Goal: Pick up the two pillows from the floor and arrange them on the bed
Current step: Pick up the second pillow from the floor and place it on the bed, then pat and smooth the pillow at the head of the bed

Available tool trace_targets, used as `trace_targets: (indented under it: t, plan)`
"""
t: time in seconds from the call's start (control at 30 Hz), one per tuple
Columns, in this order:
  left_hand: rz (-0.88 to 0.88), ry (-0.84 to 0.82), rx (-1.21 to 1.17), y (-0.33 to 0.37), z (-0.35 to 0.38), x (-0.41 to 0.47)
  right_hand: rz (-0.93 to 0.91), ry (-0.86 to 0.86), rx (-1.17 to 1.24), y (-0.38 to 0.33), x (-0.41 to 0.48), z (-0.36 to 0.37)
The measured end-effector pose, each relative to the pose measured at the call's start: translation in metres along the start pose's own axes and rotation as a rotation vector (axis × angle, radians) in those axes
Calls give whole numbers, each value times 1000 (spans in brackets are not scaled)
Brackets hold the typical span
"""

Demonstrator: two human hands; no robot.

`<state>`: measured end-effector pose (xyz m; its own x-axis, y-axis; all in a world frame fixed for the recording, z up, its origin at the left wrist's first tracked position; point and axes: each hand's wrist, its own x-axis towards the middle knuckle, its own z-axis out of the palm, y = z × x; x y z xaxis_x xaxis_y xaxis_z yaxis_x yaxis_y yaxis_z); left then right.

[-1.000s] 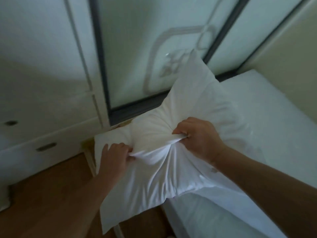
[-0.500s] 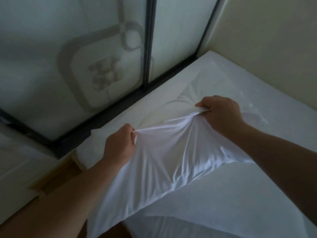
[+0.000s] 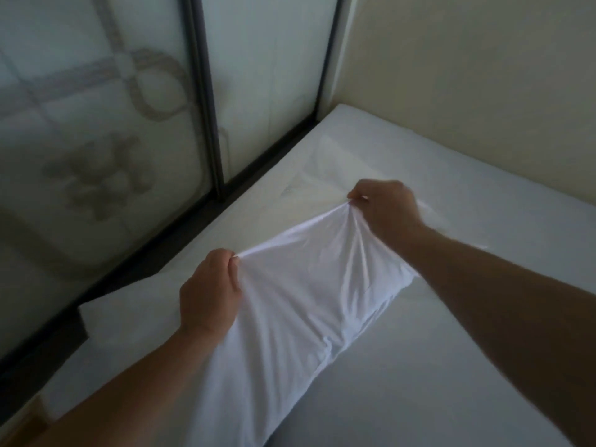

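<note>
A white pillow (image 3: 300,285) hangs over the bed (image 3: 483,366), held up by its bunched cover. My left hand (image 3: 209,295) pinches the cover on the left. My right hand (image 3: 383,211) pinches it further back on the right. The fabric is stretched tight between the two hands. The far end of the pillow reaches toward the bed's back corner and seems to touch the sheet there. A second pillow is not in view.
The bed has a plain white sheet and fills the right and lower part of the view. A frosted glass sliding door with a dark frame (image 3: 206,101) runs along its left side. A beige wall (image 3: 467,59) stands behind the bed's far edge.
The pillow has travelled from over the floor beside the bed to above the mattress. Both hands kept their grip and moved forward and to the right with it.
</note>
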<state>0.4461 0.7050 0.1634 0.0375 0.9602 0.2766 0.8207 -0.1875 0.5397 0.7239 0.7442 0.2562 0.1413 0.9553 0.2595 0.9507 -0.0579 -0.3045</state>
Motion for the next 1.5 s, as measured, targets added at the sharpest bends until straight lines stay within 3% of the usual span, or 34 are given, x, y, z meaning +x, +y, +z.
trace_targets:
  t: [0.1,0.2,0.37,0.5,0.63,0.77,1.07,1.13,1.2,1.3,1.37,1.5]
  plan:
    - [-72,-103,54,-30,54,-13,75,-122,-74,17,-15,77]
    - [-119,-164,93,-41,100,-18,2,-315,-172,24,-39,161]
    - [-56,-127,78,-47,144,9,109,-366,2,70,-22,222]
    - [-90,32,-103,-29,140,32,89,-346,76,89,-15,219]
    - [-105,146,-327,32,115,72,158,-378,169,93,-2,191]
    - [-56,256,-407,94,105,134,193,-273,322,102,51,144]
    - [2,483,-613,187,157,243,203,-126,253,164,191,91]
    - [16,427,-653,192,193,260,208,-119,265,184,220,100]
    - [78,239,-557,181,236,272,224,-167,258,204,240,123]
    - [259,-200,10,125,304,269,286,-396,215,226,233,191]
    - [278,-400,239,81,338,254,378,-534,188,232,212,242]
    - [99,-401,241,39,370,241,457,-578,166,225,204,287]
